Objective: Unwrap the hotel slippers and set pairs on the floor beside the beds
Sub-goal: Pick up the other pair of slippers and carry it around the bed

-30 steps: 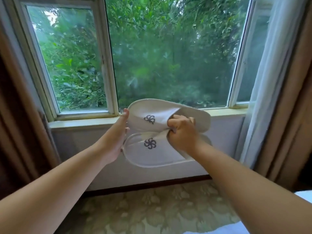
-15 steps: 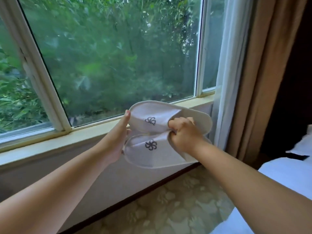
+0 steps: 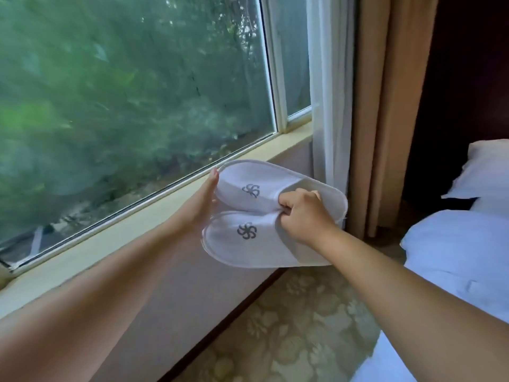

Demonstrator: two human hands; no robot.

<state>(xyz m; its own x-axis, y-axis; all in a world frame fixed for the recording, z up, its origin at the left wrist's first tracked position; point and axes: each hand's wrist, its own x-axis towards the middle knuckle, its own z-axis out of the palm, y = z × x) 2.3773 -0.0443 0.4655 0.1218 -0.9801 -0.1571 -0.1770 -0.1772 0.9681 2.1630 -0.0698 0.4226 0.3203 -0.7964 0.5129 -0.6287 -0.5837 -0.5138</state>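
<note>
Fingers of our right hand stayed curled, pinching the uppers of both slippers; our left hand lay flat against their toes. We kept the pair aloft before the windowsill, though our view had swung rightward, baring more bed

The slippers hide the fingers of the left hand.
</note>
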